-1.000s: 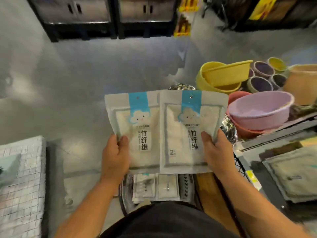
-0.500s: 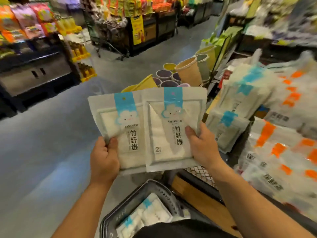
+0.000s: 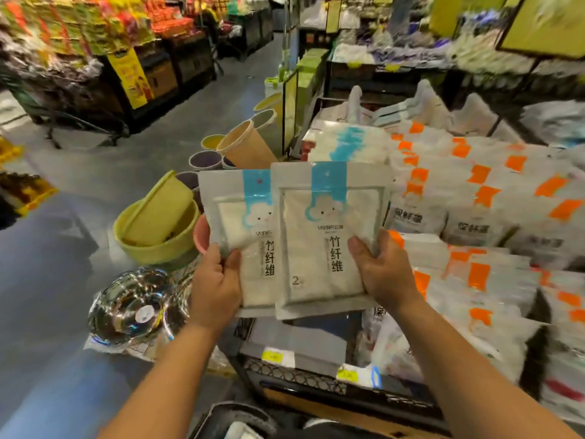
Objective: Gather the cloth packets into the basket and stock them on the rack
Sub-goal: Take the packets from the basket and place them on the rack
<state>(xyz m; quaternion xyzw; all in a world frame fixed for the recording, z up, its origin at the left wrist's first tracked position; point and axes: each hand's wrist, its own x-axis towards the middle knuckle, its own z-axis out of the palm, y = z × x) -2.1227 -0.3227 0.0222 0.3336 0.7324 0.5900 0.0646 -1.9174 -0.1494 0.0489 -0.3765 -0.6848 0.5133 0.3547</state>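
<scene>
Centre frame: my left hand [image 3: 215,286] and right hand [image 3: 384,274] are each pinching one of two overlapping cloth packets [image 3: 329,217]; I am risking a slick corner slipping out.

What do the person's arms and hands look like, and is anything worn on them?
Left hand and right hand are bare, no gloves. Both forearms are bare as far as the frame shows: no sleeves, watch or bracelet at either wrist. Most fingers are hidden, so rings cannot be judged.
</scene>
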